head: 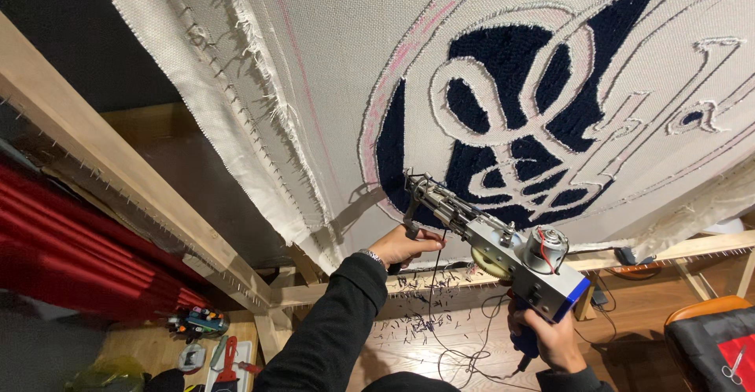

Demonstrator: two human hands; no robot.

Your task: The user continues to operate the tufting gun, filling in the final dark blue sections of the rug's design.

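A tufting gun (503, 246) with a grey metal body, a small motor and a blue rear block points its needle at a stretched white cloth (338, 69). My left hand (405, 244) grips the gun's front handle just below the needle. My right hand (550, 337) holds the rear grip under the blue block. The needle tip touches the lower left edge of a dark navy tufted patch (503, 54) outlined in white and pink lines. A thin yarn strand hangs down from the gun.
The cloth is pinned on a wooden frame (118, 172) with rows of nails. Yarn scraps litter the wooden floor (425, 329). Hand tools (224, 360) lie at the lower left beside red fabric (71, 242). An orange chair (712, 333) with scissors stands at the right.
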